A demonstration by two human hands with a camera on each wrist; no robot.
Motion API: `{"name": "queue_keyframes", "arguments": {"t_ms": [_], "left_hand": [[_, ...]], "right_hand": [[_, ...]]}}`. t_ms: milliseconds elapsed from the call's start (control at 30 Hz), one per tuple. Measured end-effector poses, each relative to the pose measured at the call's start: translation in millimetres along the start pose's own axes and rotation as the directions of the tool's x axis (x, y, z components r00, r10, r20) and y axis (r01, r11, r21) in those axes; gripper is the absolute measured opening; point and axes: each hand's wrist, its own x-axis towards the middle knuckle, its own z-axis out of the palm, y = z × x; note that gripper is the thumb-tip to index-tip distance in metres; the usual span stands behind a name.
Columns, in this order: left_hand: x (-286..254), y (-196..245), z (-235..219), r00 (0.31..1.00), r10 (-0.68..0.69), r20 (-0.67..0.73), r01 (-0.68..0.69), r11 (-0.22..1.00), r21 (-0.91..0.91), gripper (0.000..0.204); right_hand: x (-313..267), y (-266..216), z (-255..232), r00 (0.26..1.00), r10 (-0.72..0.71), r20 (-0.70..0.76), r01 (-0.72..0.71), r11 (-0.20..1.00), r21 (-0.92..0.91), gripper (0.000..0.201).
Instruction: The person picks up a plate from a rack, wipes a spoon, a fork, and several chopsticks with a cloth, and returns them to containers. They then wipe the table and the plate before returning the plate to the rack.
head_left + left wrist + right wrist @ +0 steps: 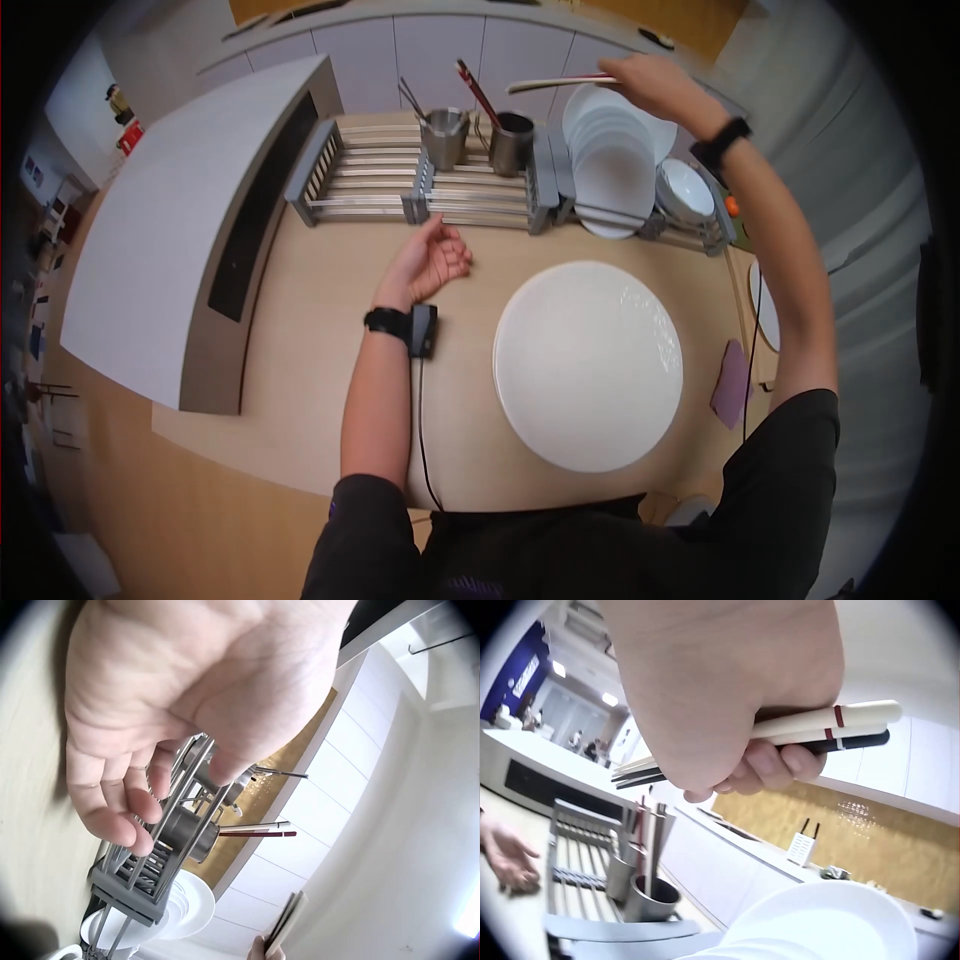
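My right hand (655, 88) is raised over the back right of the rack, fingers curled round a bundle of chopsticks (560, 83); in the right wrist view the bundle (832, 727) shows cream and black sticks. Two metal cups stand in the rack: the left cup (445, 140) holds utensils, the right cup (511, 145) holds red and light chopsticks. Palm up, my left hand (430, 262) lies near the rack's front edge with loosely bent fingers and nothing in it; in the left wrist view the hand (187, 697) shows close up.
White plates (615, 180) and bowls (686, 192) stand in the rack's right part. A large white round board (588, 366) lies on the table (300, 400), with a purple cloth (732, 385) to its right. A white raised panel (190, 210) stands at the left.
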Motion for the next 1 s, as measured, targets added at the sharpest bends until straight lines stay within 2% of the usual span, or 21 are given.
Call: {"name": "queue_keyframes", "arguments": {"t_ms": [33,67,100,133,167,200,233,267,300,333,400,600,800,900,1000], "left_hand": [[0,-2,-2,1.0,-0.006,-0.001,0.006,1.0,-0.007,0.045],[1,0,-2,1.0,-0.006,0.005,0.006,1.0,-0.009,0.045],[2,0,-1,1.0,-0.001,0.016,0.001,1.0,-0.006,0.044],[2,-2,-2,1.0,-0.008,0.014,0.008,1.0,-0.008,0.044],[3,-1,-3,1.0,-0.008,0.014,0.008,1.0,-0.006,0.043],[3,0,-3,1.0,-0.008,0.013,0.008,1.0,0.0,0.043],[3,0,-3,1.0,-0.004,0.006,0.004,1.0,0.006,0.043],[3,0,-2,1.0,0.0,-0.002,0.0,1.0,0.013,0.043],[3,0,0,1.0,0.0,-0.009,0.0,1.0,0.023,0.043],[2,-1,2,1.0,0.004,-0.012,-0.003,1.0,0.03,0.042],[1,0,4,1.0,0.011,-0.02,-0.01,0.999,0.045,0.042],[2,0,1,1.0,0.009,-0.004,-0.009,1.0,0.02,0.041],[3,0,0,1.0,0.005,0.0,-0.005,1.0,0.027,0.04],[3,0,0,1.0,0.006,0.0,-0.006,1.0,0.022,0.04],[2,-1,0,1.0,0.007,-0.006,-0.006,0.999,0.043,0.04]], "right_hand": [[-23,-12,-3,1.0,0.006,-0.009,-0.005,0.992,0.125,0.023],[-50,-29,-5,0.997,0.041,0.057,-0.052,0.979,0.195,0.024],[-76,-51,-10,0.971,0.086,0.222,-0.156,0.935,0.32,0.018],[-108,-78,-14,0.969,0.08,0.234,-0.166,0.912,0.375,0.012],[-141,-96,-3,0.971,0.016,0.238,-0.138,0.851,0.507,0.018],[-165,-116,-2,0.944,-0.039,0.328,-0.136,0.86,0.491,0.021],[-185,-139,-1,0.919,-0.043,0.392,-0.202,0.803,0.561,0.021],[-200,-157,-1,0.894,-0.071,0.442,-0.212,0.802,0.559,0.018],[-214,-170,3,0.9,-0.099,0.425,-0.203,0.767,0.609,0.016],[-224,-182,8,0.923,-0.1,0.37,-0.169,0.762,0.626,0.014],[-237,-196,23,0.921,-0.1,0.375,-0.153,0.795,0.587,0.016],[-236,-217,13,0.845,-0.096,0.525,-0.251,0.796,0.55,0.042],[-246,-227,15,0.932,-0.054,0.358,-0.179,0.789,0.587,0.047],[-248,-226,3,0.913,-0.053,0.405,-0.193,0.818,0.542,0.047],[-252,-221,-2,0.929,-0.103,0.356,-0.11,0.842,0.529,0.049]]}}
